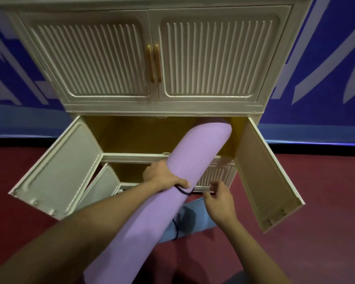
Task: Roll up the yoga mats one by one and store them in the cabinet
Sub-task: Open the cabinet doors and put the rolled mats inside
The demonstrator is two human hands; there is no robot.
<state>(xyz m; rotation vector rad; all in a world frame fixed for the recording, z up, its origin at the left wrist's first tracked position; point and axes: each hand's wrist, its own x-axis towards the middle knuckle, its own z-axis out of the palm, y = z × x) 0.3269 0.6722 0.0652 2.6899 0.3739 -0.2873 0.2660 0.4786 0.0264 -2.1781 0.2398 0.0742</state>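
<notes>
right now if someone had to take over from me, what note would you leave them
Left hand: grips the rolled purple mat at mid-length, near its dark strap.
Right hand: open, holding nothing, just right of the roll.
Purple mat: rolled, tilted, its far end poking into the right side of the open middle compartment of the cabinet; most of it is outside.
Blue mat: on the floor under the purple roll; cannot tell if rolled.
Done: purple mat rolled.
Left: push it fully in, store the blue mat, probably close the doors.

A blue wall and a red floor

A blue wall [326,58] with pale shapes was seen above a dark red floor [326,201].
</notes>
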